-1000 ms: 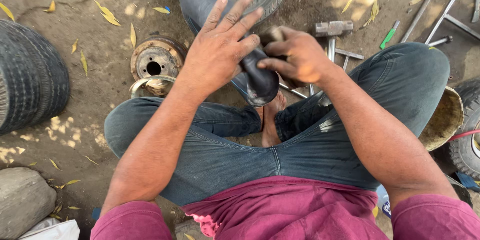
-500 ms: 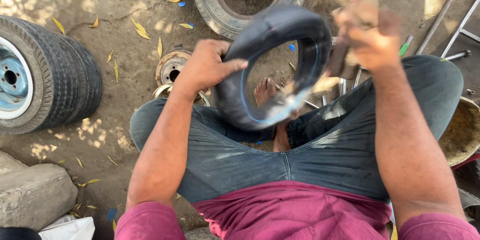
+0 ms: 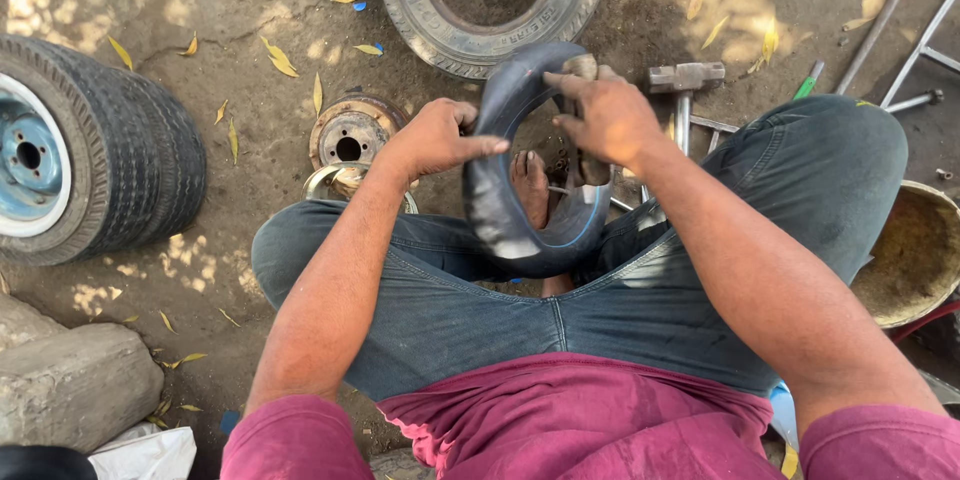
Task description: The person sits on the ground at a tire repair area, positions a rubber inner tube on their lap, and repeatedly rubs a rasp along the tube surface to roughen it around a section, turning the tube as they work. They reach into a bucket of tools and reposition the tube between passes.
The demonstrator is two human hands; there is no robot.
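A: Logging what I see on the head feed. The person sits cross-legged on the dirt ground. The inner tube, black and looped, stands upright over the lap, between the knees, its lower curve resting near the bare foot.

B: State of the hands?

A: Left hand is closed on the tube's left side, fingers wrapped over the rubber. Right hand pinches the top right of the loop, closed on the tube; something small and brownish shows at the fingertips, I cannot tell what.

B: Risks from here, as you judge them?

A: Three noted. First, the rubber looks slack and smooth; if either grip loosens, the loop could flop down onto the gritty ground and pick up dirt. Second, the hammer and metal rods lie just beyond the right knee; a swing of the tube to the far right could snag on them. Third, the foot sits right inside the loop, so a hard pull might drag rubber against it.

B: Surroundings?

A: Empty tyre far centre, blue-rimmed wheel left, rusty hub near the left knee.
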